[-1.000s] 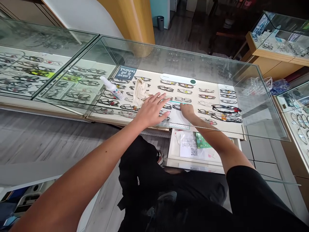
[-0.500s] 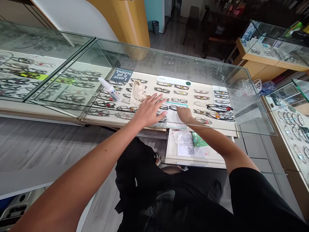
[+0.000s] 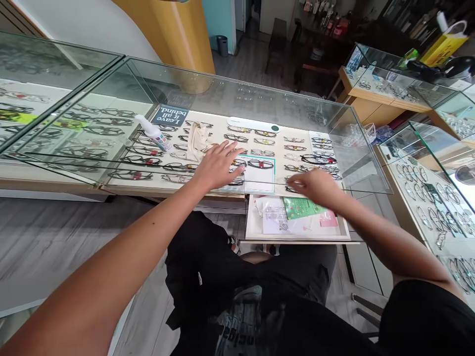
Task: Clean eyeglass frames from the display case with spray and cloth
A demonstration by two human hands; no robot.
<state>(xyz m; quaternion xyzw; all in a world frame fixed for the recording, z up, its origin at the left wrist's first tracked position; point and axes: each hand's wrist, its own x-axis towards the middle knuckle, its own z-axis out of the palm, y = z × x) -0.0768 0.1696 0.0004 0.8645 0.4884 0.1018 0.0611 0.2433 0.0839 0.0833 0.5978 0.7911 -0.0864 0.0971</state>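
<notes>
My left hand (image 3: 218, 165) lies spread over the glass top of the display case (image 3: 237, 85), above rows of glasses and beside a beige cloth (image 3: 198, 141). Its fingers are apart and it holds nothing. To the right, my right hand (image 3: 315, 185) is above the front edge, near the lower glasses. Its fingers are bent together and blurred; what they hold, if anything, is too small to tell. Between the hands is a white card with a teal border (image 3: 260, 179), with a dark pair of glasses (image 3: 261, 163) on it. A white bottle (image 3: 154, 133) leans at the left.
Below the case an open drawer (image 3: 297, 239) holds papers, a green packet (image 3: 302, 207) and a pink note (image 3: 328, 219). A dark sign (image 3: 169, 116) is at the back left. More glass cases stand at the right and left.
My right hand has moved right and toward me, off the white card. My left hand has stayed spread in about the same place. The view has turned slightly to the right.
</notes>
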